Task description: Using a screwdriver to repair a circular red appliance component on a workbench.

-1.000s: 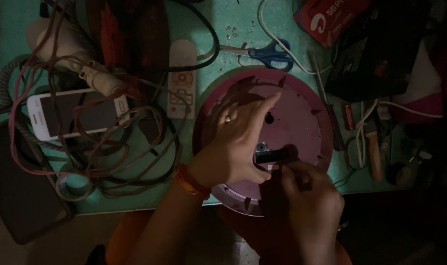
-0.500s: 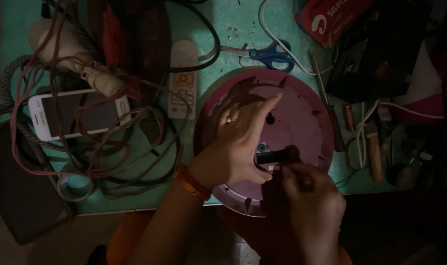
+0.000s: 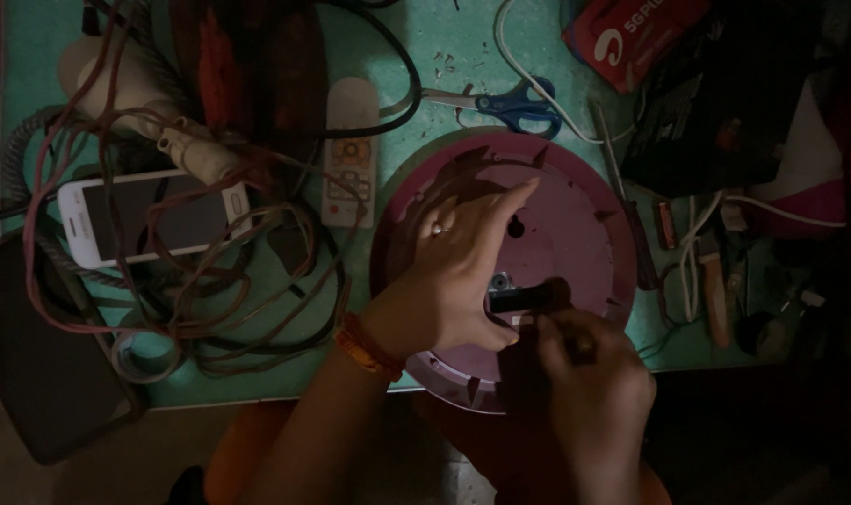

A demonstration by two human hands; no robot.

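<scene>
Since prev. frame: almost no change; both hands keep their places on the disc, dark part unmoved.

Disc (image 3: 575, 224): round, maroon-pink, flat on tabletop (image 3: 444, 56), at front edge, right of centre; its near rim overhangs the edge.

L hand (image 3: 454, 281): lies palm-down on disc, fingers spread and released, index extended toward disc centre; thumb tip touches left end of dark part (image 3: 528, 297). Ring on one finger; orange band at wrist.

R hand (image 3: 594, 383): comes in from front edge, fingers clenched on a thin item at right end of dark part; item too dark to identify.

Dark part: small, oblong, lies on disc's near half, between both hands.

Other items: scissors (image 3: 505, 101), blue handles, just behind disc toward rear edge. Remote (image 3: 349, 154), white, left of disc. Phone (image 3: 154, 220), white, near left edge, under tangled wires (image 3: 210, 309). Red box (image 3: 631, 37) at rear edge, right.
</scene>
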